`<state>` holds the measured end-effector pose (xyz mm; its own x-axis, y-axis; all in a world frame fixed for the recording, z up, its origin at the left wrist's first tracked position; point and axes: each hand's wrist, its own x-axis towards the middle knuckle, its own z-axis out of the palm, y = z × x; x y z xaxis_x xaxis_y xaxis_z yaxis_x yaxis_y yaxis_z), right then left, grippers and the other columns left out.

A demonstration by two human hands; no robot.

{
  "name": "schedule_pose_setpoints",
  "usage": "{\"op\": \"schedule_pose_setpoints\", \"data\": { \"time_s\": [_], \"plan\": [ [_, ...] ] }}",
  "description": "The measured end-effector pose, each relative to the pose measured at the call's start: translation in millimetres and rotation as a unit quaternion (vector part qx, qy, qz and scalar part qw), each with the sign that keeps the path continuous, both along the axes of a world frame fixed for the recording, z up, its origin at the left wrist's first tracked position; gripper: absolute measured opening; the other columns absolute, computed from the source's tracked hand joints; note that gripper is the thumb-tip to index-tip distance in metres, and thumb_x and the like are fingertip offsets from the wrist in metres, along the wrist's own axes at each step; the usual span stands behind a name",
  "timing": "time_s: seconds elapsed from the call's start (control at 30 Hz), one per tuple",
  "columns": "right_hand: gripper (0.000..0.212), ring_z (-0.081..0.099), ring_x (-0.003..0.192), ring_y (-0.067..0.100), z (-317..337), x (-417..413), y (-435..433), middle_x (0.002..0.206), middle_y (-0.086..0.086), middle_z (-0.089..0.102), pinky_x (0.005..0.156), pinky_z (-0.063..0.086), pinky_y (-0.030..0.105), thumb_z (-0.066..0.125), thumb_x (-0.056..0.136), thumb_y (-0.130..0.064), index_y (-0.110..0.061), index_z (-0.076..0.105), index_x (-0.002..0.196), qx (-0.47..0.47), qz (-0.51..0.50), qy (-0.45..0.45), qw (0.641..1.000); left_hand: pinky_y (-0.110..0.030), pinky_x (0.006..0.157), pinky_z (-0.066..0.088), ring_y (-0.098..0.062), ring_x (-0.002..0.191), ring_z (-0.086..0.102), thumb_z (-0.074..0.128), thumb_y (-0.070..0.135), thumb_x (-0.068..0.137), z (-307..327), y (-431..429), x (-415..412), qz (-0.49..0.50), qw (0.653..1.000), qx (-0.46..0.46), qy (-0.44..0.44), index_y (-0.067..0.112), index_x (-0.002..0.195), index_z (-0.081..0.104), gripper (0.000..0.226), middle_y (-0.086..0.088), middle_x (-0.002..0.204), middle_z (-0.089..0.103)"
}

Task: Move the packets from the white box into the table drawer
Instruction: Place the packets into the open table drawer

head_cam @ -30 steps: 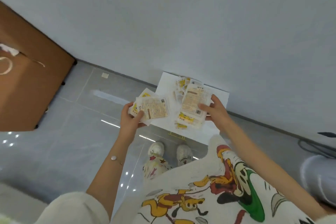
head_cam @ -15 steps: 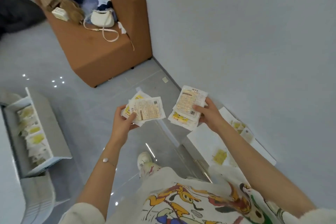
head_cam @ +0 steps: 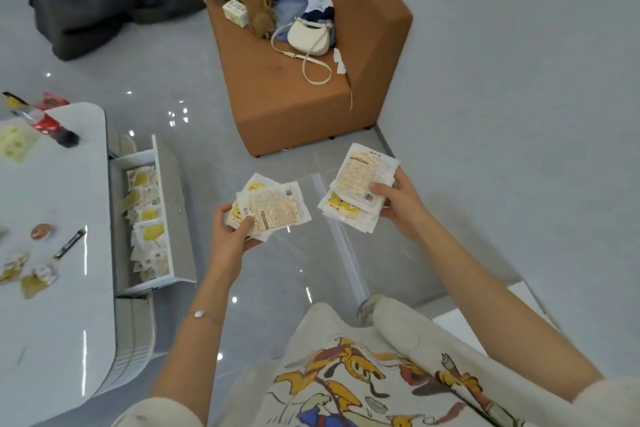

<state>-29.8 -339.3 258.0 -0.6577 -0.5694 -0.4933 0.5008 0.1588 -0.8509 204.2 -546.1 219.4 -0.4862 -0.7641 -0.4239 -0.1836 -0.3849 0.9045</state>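
Note:
My left hand (head_cam: 231,231) grips a small stack of white and yellow packets (head_cam: 272,208) above the floor. A second stack of packets (head_cam: 358,189) is pinched in my right hand (head_cam: 401,206), thumb on top. To the left, the white table's drawer (head_cam: 175,198) stands pulled out with several packets (head_cam: 147,218) lying inside. A corner of the white box (head_cam: 485,321) shows on the floor at the lower right, behind my right forearm; its inside is out of view.
The white table (head_cam: 59,239) at the left carries a bottle (head_cam: 45,123), a pen (head_cam: 71,243) and small wrappers. A brown armchair (head_cam: 304,87) piled with a white bag (head_cam: 308,36) and clothes stands ahead against the wall. Grey tiled floor lies between chair and drawer.
My view has swung left from the white box to the table. Both hands kept their packet stacks, and the open drawer has come into view.

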Motion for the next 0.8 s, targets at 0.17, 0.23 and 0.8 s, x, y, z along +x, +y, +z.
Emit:
{"op": "schedule_pose_setpoints", "data": {
  "time_s": [0.17,0.23,0.8],
  "plan": [
    [0.047,0.071,0.096,0.024,0.5,-21.2,-78.8,0.116,0.003,0.068,0.067,0.059,0.038,0.063,0.089,-0.005,-0.024,0.049,0.129,0.003,0.063,-0.002,0.998,-0.027,0.062,0.059,-0.020,0.100,0.068,0.057,0.004,0.093,0.9,-47.3,-1.4,0.061,0.998,0.008,0.022,0.019,0.124,0.042,0.037,-0.005,0.116,0.064],
    [0.048,0.072,0.094,0.022,-1.6,-32.2,-108.7,0.114,0.002,0.069,0.067,0.059,0.038,0.064,0.088,-0.005,-0.025,0.050,0.129,0.007,0.089,0.002,0.996,-0.025,0.061,0.058,-0.018,0.098,0.068,0.057,0.004,0.093,1.2,-62.6,-6.8,0.095,0.995,0.015,0.032,0.024,0.120,0.043,0.035,-0.003,0.114,0.065],
    [0.039,0.071,0.096,0.020,-9.8,-106.7,-343.1,0.111,-0.003,0.071,0.066,0.058,0.036,0.064,0.088,-0.006,-0.027,0.055,0.120,0.012,0.365,0.011,0.931,-0.032,0.064,0.060,-0.020,0.091,0.071,0.056,0.003,0.093,-15.6,-142.1,-40.3,0.400,0.913,0.053,0.054,0.020,0.123,0.040,0.037,-0.003,0.109,0.067]
  ]
}}
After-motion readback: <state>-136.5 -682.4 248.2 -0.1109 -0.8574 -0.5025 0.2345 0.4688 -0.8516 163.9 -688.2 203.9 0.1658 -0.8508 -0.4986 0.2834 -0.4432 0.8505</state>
